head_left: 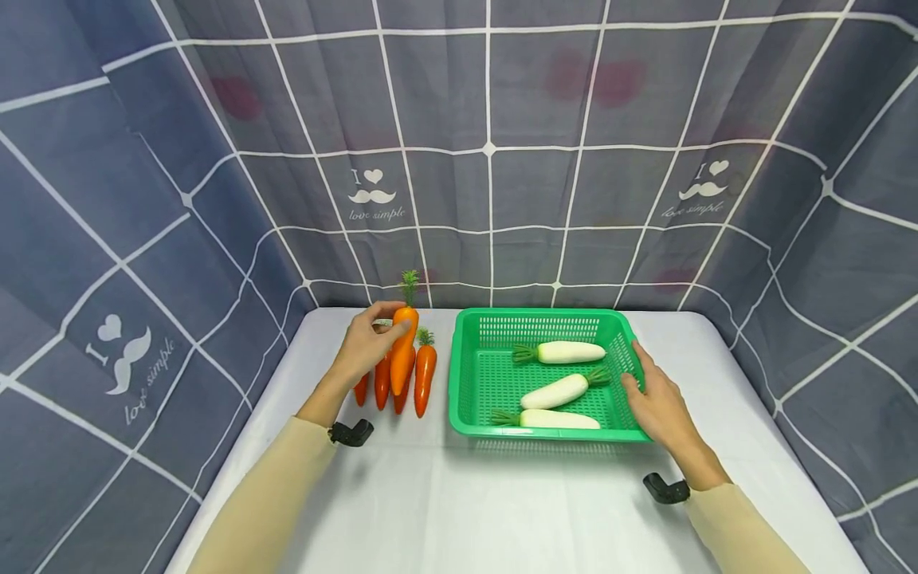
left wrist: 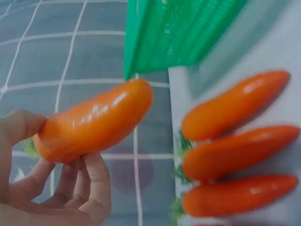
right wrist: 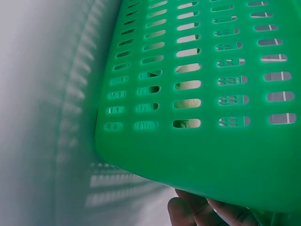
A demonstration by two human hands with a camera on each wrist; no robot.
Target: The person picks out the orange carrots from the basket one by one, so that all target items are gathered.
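Note:
My left hand (head_left: 369, 341) pinches an orange carrot (left wrist: 96, 121) between thumb and fingers, its green top pointing away from me. In the left wrist view the carrot hangs above the table, beside several other carrots (left wrist: 240, 151) that lie in a row on the white cloth. At the right end of the green basket (head_left: 466, 375), my right hand (head_left: 660, 399) grips the rim, thumb on the inner side and fingers outside. Inside the basket lie three white radishes (head_left: 571, 352) with green tops. The right wrist view shows the basket's slotted wall (right wrist: 197, 150) with fingertips beneath it.
A white cloth covers the table (head_left: 502, 510). Grey-blue checked curtains (head_left: 445, 191) with white lines stand close behind and on both sides. The basket sits right of the carrots with a narrow strip of cloth between.

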